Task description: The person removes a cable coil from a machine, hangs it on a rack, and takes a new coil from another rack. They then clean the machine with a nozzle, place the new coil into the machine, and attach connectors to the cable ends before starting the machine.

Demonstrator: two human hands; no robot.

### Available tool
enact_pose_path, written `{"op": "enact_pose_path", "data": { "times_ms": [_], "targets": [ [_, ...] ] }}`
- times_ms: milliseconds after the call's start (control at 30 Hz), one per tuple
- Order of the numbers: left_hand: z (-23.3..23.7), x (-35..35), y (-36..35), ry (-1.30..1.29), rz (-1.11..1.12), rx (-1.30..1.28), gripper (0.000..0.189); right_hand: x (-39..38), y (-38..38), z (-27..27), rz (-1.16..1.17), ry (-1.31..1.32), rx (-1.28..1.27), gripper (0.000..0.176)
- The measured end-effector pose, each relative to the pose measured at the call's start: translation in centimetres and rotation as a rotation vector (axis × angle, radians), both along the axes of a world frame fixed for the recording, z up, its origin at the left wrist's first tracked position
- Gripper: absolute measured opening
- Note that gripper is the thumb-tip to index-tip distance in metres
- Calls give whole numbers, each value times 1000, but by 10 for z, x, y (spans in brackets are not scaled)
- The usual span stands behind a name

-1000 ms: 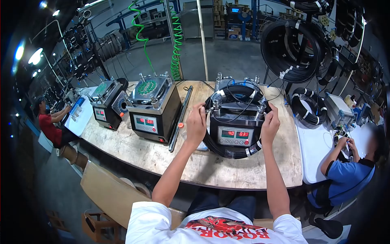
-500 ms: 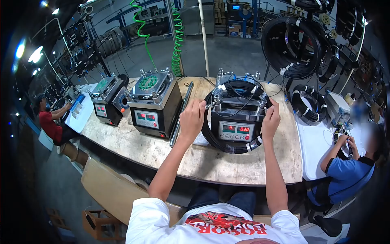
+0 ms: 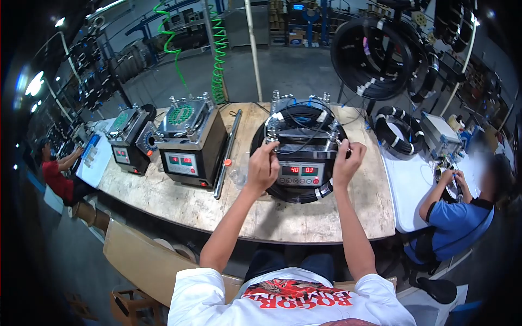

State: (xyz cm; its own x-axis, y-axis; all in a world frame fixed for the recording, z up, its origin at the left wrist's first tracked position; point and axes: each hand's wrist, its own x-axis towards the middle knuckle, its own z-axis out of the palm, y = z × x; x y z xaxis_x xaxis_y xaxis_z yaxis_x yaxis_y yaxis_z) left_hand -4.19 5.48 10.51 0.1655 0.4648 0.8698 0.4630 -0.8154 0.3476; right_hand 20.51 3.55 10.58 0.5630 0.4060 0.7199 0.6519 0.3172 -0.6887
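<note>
A polishing machine point(image 3: 326, 173) with a lit red display stands in front of me, and a coil of black cable point(image 3: 266, 187) is looped around it. My left hand point(image 3: 263, 169) is closed at the machine's front left corner, fingertips on the metal corner clamp point(image 3: 273, 130). At the front right corner my right hand point(image 3: 347, 165) pinches a small shiny metal part of the other clamp point(image 3: 333, 140); the fingers partly hide it. Thin cable strands cross the machine's top. Left of my left hand, a clear plastic item point(image 3: 238, 176) lies on the wooden table point(image 3: 217, 217).
Two more machines point(image 3: 190, 146) point(image 3: 128, 141) stand to the left, beside a long metal bar point(image 3: 228, 155) and an orange cap point(image 3: 227, 162). Right, a person in blue point(image 3: 459, 228) works at a white table point(image 3: 399, 190) with a cable coil point(image 3: 399, 133). Another person in red point(image 3: 57, 176) sits far left.
My left hand has moved inward onto the front left clamp; the right stays at its corner. The display digits read differently. The whole view has shifted slightly.
</note>
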Motion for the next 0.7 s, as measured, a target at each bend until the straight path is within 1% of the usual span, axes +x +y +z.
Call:
{"op": "enact_pose_path", "data": {
  "times_ms": [33, 67, 133, 167, 267, 333, 367, 433, 533, 567, 600, 700],
  "targets": [
    [-8, -2, 8, 21, 10, 67, 36, -3, 0, 1, 36, 31, 8, 29],
    [-15, -4, 15, 42, 22, 135, 38, -4, -1, 3, 55, -2, 32, 28],
    [-17, -4, 15, 51, 44, 150, 38, -1, -3, 4, 107, -13, 16, 21],
    [-20, -3, 16, 35, 58, 155, 38, 2, -3, 1, 136, -39, 46, 19],
    [-21, -3, 17, 45, 63, 190, 38, 11, -6, -4, 212, -115, 117, 21],
    [-23, -4, 18, 50, 61, 184, 37, 11, -17, 12, 245, -160, 144, 25],
    [-24, -4, 18, 50, 60, 172, 37, 9, -23, 24, 140, -229, 164, 24],
    [-26, -5, 17, 56, 60, 146, 37, 19, -25, 26, 201, -108, -188, 24],
    [-24, -5, 15, 70, 64, 152, 37, 26, -20, 26, 355, 61, -317, 26],
    [-23, -5, 14, 68, 67, 148, 36, 30, -16, 18, 388, 27, -242, 30],
    [-23, -5, 14, 64, 70, 146, 36, 28, -15, 21, 420, -8, -166, 34],
    [-29, -4, 19, 9, 36, 152, 36, 22, -28, 32, 322, -195, -45, 44]
  ]
}}
